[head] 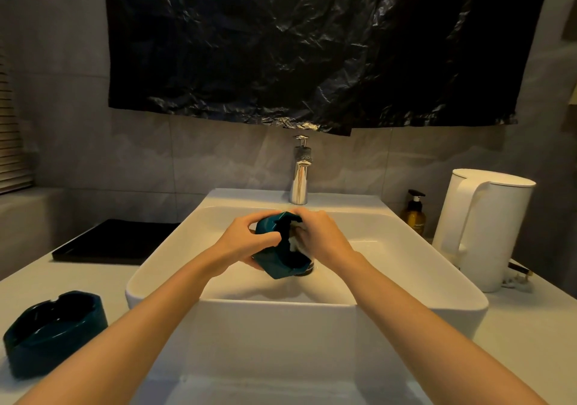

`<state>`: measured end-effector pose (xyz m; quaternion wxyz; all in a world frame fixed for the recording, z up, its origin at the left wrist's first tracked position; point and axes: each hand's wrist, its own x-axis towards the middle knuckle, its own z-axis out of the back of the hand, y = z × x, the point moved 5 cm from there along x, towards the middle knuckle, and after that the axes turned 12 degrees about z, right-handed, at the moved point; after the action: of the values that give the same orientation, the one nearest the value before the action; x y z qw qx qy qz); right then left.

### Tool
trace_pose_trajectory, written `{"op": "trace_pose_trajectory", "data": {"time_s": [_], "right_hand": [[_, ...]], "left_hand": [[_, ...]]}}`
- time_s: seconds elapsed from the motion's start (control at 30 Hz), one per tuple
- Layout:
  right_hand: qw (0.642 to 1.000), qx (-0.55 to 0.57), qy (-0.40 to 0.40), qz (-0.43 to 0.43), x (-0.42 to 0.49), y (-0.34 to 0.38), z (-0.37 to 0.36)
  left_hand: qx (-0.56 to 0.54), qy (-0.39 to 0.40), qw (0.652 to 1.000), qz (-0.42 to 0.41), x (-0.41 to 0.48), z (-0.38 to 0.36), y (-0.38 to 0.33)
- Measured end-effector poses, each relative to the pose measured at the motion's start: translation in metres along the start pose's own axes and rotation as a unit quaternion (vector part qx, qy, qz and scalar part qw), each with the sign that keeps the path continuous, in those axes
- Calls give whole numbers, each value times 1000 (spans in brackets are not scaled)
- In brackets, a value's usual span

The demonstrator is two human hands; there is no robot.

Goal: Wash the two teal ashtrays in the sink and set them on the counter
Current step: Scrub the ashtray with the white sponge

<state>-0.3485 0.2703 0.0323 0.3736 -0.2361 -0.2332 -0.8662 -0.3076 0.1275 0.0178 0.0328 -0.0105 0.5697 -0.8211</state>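
Ashtray (269,264) tilted over sink (399,267), white wad (293,242) inside.

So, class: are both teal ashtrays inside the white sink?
No, one glossy teal ashtray sits on the pale counter, left of the white sink.

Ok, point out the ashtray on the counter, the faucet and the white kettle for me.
ashtray on the counter (56,326), head view, inside its bowl
faucet (299,180), head view, on its chrome body
white kettle (499,233), head view, on its side wall
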Motion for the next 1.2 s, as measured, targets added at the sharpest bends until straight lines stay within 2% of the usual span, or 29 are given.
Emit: {"op": "trace_pose_trajectory", "data": {"time_s": [0.17,0.33,0.4,0.53,0.63,0.73,0.87,0.93,1.2], "right_hand": [[984,-132,23,117,7,21,4],[984,-144,22,105,8,20,6],[991,-108,6,85,7,17,7],[998,59,-16,0,3,-1,0],[981,164,-59,-82,4,-9,1],[960,237,-79,-127,3,-10,2],[946,271,33,-177,-2,-16,-11],[929,305,54,-201,-4,-17,-15],[943,260,-61,-198,-3,-20,-3]], "left_hand": [[9,-1,999,31,-1,2,3],[-5,-5,999,41,-1,4,2],[-29,-8,998,47,-1,6,3],[-79,-22,994,67,1,12,5],[-152,-61,984,73,3,19,7],[-148,-81,985,37,2,23,4],[-57,-26,997,-35,-4,11,-6],[-37,-8,998,-52,-6,8,-9],[-23,-11,999,-42,-3,1,-10]]}}
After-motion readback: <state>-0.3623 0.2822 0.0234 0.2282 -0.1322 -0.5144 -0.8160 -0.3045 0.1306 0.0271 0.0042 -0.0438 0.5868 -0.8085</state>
